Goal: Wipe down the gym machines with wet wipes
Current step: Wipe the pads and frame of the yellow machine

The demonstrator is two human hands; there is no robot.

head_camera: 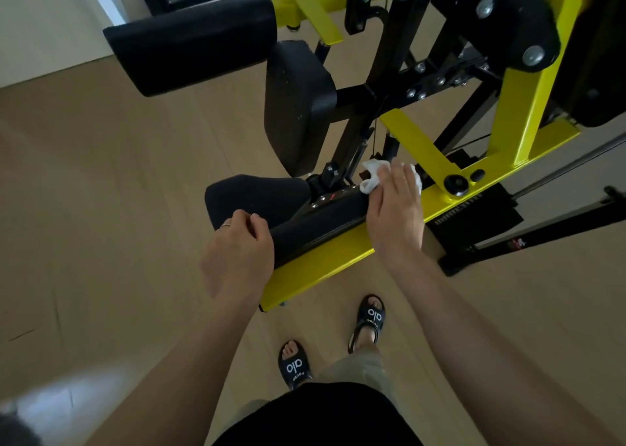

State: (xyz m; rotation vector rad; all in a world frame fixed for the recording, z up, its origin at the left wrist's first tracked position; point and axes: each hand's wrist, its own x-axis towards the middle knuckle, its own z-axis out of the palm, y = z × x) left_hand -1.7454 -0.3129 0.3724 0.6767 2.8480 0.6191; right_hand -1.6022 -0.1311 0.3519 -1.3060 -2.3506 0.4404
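Observation:
A yellow and black gym machine (pixel 515 120) fills the upper right of the head view. Its black seat pad (pixel 257 198) lies in the middle, on a yellow frame beam (pixel 315 269). My right hand (pixel 396 211) presses a crumpled white wet wipe (pixel 372 174) against the frame just behind the seat, fingers fairly straight over the wipe. My left hand (pixel 237 252) rests on the near edge of the seat pad with its fingers curled loosely, a ring on one finger.
A black back pad (pixel 298 106) stands upright behind the seat and a black roller pad (pixel 193 42) sticks out at the upper left. A yellow lever arm (pixel 420 150) angles down right of the wipe. Wooden floor (pixel 101 191) spreads to the left. My sandalled feet (pixel 369 320) stand below the beam.

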